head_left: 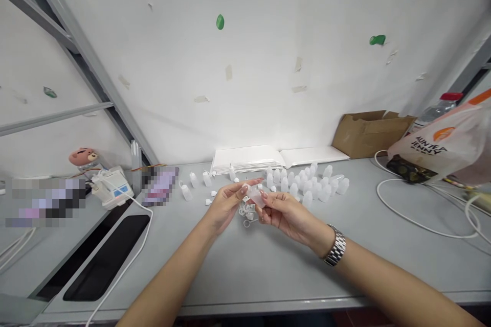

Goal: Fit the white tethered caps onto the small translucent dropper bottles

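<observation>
Over the middle of the grey table, I hold a small translucent plastic bottle (258, 196) between both hands. My right hand (284, 212) grips its body with thumb and fingers. At the bottle's upper left, my left hand (226, 207) pinches a small white piece (247, 188) that looks like a cap; whether it is attached I cannot tell. Below the hands lie several white caps with rings (246, 209), partly hidden by the fingers. To the right stand many uncapped-looking bottles (315, 190). A few capped bottles (186, 192) stand to the left, with loose caps (209, 202) close by.
Flat white packets (247, 159) lie against the wall, beside a cardboard box (370, 133). A plastic bag (441, 143) and a white cable (418, 227) occupy the right. On the left are a phone (161, 186), a white power strip (111, 188) and a black pad (107, 258).
</observation>
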Motion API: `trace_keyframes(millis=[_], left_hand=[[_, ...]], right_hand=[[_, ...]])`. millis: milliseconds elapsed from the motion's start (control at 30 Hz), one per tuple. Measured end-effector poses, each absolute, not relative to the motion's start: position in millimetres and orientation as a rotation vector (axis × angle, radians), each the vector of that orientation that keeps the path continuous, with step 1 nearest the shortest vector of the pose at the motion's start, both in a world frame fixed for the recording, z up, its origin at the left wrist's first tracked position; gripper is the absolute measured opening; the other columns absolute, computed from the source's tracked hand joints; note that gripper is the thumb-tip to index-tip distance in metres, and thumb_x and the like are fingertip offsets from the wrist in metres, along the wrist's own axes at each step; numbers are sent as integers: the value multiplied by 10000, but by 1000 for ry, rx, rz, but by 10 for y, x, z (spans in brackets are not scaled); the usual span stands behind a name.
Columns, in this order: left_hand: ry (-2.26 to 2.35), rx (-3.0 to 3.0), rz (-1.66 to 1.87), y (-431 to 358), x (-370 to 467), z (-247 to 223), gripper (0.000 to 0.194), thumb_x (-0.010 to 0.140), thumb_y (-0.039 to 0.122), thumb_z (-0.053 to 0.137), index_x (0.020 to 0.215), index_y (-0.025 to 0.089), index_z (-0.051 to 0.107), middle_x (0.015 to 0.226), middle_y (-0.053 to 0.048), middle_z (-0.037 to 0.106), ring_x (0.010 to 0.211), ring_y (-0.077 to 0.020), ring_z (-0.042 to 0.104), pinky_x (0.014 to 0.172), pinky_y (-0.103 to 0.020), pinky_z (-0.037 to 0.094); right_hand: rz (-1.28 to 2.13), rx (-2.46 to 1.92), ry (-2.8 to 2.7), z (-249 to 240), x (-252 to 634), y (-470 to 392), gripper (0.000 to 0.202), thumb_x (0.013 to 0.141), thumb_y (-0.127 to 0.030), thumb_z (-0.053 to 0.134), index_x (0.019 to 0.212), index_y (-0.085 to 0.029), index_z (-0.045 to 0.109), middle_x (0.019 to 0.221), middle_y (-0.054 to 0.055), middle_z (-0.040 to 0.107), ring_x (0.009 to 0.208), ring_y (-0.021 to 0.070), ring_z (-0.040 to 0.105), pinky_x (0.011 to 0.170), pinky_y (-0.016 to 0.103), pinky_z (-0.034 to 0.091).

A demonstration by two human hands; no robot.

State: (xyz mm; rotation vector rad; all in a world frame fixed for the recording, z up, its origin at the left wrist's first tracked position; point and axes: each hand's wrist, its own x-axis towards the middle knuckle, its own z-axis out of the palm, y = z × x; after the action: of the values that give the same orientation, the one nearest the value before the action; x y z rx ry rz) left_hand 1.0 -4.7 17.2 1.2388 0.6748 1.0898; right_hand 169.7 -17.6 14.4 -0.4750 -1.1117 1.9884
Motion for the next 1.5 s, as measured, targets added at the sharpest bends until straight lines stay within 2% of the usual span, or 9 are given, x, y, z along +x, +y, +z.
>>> trace_keyframes(millis=[233, 433, 567, 633, 733, 833, 1000, 1267, 1500], left_hand=[[703, 1177, 1237, -10, -43, 178, 321, 725, 433, 617, 919, 186, 686, 1181, -102, 590, 1180, -265, 433, 974, -386, 296], [860, 1296, 1159, -50, -4, 222, 251, 711, 351, 648, 903, 194, 685, 1102, -81, 637, 1105, -257, 495, 915, -372, 360], [955, 1491, 1147, -15, -114, 308, 283, 717, 373, 626, 938, 201, 671, 1120, -68, 626, 1090, -237, 507, 896, -335, 377], [1150, 1606, 1171, 41, -238, 331, 303, 740, 401, 579, 960, 208, 660, 1065, -63, 644, 1023, -222, 537, 864, -323, 386], [1536, 1827, 1035, 133, -425, 294, 231, 695, 394, 603, 782, 193, 678, 866, -55, 664, 824, -214, 562, 753, -321, 402], [1566, 1987, 798, 177, -513, 199, 141, 650, 332, 627, 689, 198, 649, 765, -28, 638, 755, -201, 547, 697, -304, 401], [1464, 2125, 585, 146, -458, 86, 121, 679, 241, 562, 751, 211, 655, 832, -38, 598, 784, -200, 540, 721, -309, 404], [1459, 2224, 601, 159, -399, -32, 229, 697, 149, 498, 862, 224, 638, 867, -62, 578, 872, -234, 527, 741, -325, 401], [1495, 2221, 682, 183, -390, -51, 161, 728, 240, 543, 826, 228, 670, 807, -61, 594, 880, -257, 523, 760, -355, 390]], right_hand=[[1938, -537, -1131, 155, 1697, -181, 272, 784, -354, 604, 663, -112, 632, 663, 26, 579, 587, 84, 506, 623, 243, 388], [1891, -570, -1174, 144, 1679, -178, 245, 745, -350, 646, 659, -121, 647, 670, 22, 582, 589, 93, 508, 629, 259, 384], [1883, -588, -1175, 146, 1682, -166, 235, 726, -364, 661, 687, -132, 658, 679, 23, 590, 592, 96, 503, 637, 264, 381], [1873, -608, -1163, 151, 1694, -149, 240, 726, -375, 658, 731, -136, 670, 689, 25, 594, 592, 95, 492, 636, 260, 377], [1841, -623, -1133, 159, 1721, -120, 244, 732, -386, 648, 724, -143, 672, 669, 17, 575, 596, 97, 473, 630, 254, 370], [1812, -643, -1109, 151, 1745, -94, 252, 734, -390, 643, 666, -147, 656, 637, 11, 549, 605, 104, 465, 637, 257, 367], [1812, -649, -1122, 107, 1751, -71, 261, 740, -401, 635, 672, -149, 650, 650, 11, 552, 596, 99, 458, 640, 263, 362], [1812, -659, -1131, 117, 1744, -80, 257, 744, -392, 637, 676, -144, 653, 675, 9, 557, 591, 91, 463, 604, 250, 353], [1815, -651, -1147, 89, 1744, -72, 238, 740, -389, 642, 717, -153, 660, 685, 5, 560, 591, 87, 469, 616, 248, 363]])
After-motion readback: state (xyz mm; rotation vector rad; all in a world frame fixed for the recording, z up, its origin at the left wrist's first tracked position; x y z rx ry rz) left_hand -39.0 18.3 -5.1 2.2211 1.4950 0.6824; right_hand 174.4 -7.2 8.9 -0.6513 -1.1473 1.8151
